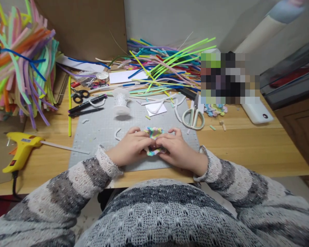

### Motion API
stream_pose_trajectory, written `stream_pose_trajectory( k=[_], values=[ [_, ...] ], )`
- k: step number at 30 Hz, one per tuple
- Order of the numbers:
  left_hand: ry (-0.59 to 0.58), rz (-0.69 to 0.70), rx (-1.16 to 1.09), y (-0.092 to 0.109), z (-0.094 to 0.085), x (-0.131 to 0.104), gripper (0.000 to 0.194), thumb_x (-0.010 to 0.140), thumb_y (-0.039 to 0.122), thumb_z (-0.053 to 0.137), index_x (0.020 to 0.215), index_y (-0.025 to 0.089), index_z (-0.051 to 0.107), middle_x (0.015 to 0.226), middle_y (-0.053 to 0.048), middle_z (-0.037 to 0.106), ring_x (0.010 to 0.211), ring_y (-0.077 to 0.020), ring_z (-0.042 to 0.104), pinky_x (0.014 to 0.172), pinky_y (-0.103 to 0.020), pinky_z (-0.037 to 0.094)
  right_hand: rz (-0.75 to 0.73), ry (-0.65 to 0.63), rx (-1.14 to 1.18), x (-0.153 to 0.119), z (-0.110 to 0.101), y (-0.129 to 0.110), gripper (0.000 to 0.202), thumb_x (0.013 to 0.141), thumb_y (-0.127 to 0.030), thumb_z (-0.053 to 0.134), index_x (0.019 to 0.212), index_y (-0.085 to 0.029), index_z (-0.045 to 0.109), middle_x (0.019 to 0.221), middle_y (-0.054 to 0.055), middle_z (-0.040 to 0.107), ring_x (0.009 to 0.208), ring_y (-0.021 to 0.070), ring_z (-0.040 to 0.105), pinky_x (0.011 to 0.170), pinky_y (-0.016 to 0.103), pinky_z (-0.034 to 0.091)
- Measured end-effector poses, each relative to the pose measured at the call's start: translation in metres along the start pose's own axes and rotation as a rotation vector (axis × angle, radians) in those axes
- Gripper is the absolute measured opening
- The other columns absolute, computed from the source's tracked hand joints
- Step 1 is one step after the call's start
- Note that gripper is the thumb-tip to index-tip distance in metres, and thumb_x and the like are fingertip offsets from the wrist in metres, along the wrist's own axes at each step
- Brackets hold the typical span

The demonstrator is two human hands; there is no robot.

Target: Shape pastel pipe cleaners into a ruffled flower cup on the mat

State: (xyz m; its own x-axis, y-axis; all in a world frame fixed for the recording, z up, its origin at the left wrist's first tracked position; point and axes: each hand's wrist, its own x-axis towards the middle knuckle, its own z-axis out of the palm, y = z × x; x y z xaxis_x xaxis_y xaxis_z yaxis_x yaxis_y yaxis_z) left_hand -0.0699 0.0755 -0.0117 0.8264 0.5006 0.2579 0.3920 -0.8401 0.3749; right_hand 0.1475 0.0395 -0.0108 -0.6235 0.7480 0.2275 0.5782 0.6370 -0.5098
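Both hands meet over the grey cutting mat (92, 137), close to the table's front edge. Between them is a small piece of twisted pastel pipe cleaners (154, 131) in yellow, blue, pink and purple. My left hand (130, 145) grips its left side, thumb pressed inward. My right hand (177, 147) pinches the right side, index finger bent. Fingers cover the middle of the piece, so its full shape is hidden. A short white pipe cleaner (117, 134) lies just left of my left hand. Beyond my right hand rest white-handled scissors (193, 118).
A yellow glue gun (22, 149) lies at left below a large bundle of pipe cleaners (23, 65). A spool of clear thread (121, 103), markers (87, 104) and black scissors (79, 96) sit behind the hands. Loose pipe cleaners (170, 65) pile up at the back; a white phone (257, 109) lies right.
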Motion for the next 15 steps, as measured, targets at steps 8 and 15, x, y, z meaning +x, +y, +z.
stream_pose_trajectory(
  k=[8, 15],
  values=[
    [-0.050, 0.004, -0.020, -0.004, 0.001, 0.007, 0.014, 0.081, 0.020, 0.057, 0.095, 0.021, 0.055, 0.088, -0.001, 0.066, 0.086, -0.0176, 0.060, 0.088, -0.035, 0.032, 0.062, -0.050, 0.060, 0.007, -0.005, 0.003, 0.014, 0.077, -0.013, 0.056, 0.082, -0.021, 0.046, 0.085, -0.001, 0.065, 0.083, 0.0167, 0.058, 0.093, 0.038, 0.024],
    [0.009, 0.082, 0.014, -0.002, 0.000, 0.000, 0.019, 0.089, 0.020, 0.054, 0.107, 0.025, 0.055, 0.094, 0.002, 0.070, 0.093, -0.0157, 0.059, 0.087, -0.034, 0.029, -0.132, -0.166, 0.031, 0.008, -0.021, 0.020, 0.012, 0.083, -0.021, 0.059, 0.093, -0.024, 0.054, 0.096, -0.001, 0.066, 0.103, 0.0167, 0.059, 0.106, 0.047, 0.010]
  ],
)
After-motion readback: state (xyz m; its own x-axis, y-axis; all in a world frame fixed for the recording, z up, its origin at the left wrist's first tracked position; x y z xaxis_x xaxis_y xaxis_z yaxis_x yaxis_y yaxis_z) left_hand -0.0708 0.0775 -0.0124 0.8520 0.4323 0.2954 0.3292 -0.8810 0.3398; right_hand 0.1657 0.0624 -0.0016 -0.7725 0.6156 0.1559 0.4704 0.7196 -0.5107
